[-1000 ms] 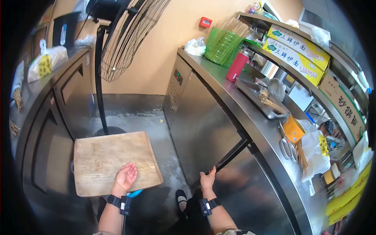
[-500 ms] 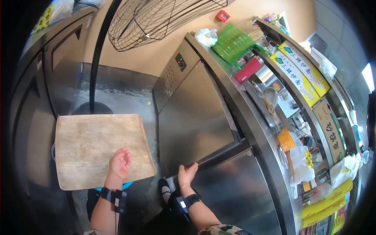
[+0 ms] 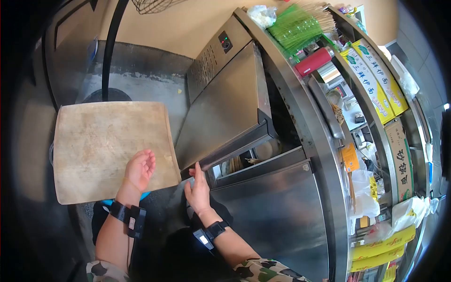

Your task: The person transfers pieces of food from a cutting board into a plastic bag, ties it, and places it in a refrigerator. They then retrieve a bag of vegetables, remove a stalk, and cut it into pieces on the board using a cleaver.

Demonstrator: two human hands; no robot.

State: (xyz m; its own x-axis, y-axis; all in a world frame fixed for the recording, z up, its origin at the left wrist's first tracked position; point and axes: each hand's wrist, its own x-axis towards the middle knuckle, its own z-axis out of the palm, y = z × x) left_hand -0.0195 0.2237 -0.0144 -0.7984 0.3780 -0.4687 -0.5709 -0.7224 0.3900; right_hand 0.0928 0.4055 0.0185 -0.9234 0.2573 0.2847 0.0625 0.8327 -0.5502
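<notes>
My right hand (image 3: 198, 191) is at the free edge of a stainless steel fridge door (image 3: 225, 101), its fingers stretched out along the edge and its thumb apart. The door stands ajar, and through the gap some contents show, among them thin sticks (image 3: 233, 164) and a round pale container (image 3: 267, 149). Over the near right part of a worn wooden board (image 3: 105, 145), my left hand (image 3: 140, 170) is turned palm up with loosely bent fingers and nothing in it. Both wrists wear black straps with small devices.
Below the ajar door is a second, closed steel door (image 3: 277, 216). The steel counter (image 3: 293, 105) above carries a red flask (image 3: 314, 62), a green basket (image 3: 296, 30) of skewers and a long metal tray (image 3: 325, 108). Yellow-white noodle boxes (image 3: 371, 77) stand on the shelf. A black pole (image 3: 109, 56) rises behind the board.
The fridge door has swung from nearly closed to ajar, showing the inside. My right hand has moved left with its edge and its fingers have straightened. My left hand stays over the board.
</notes>
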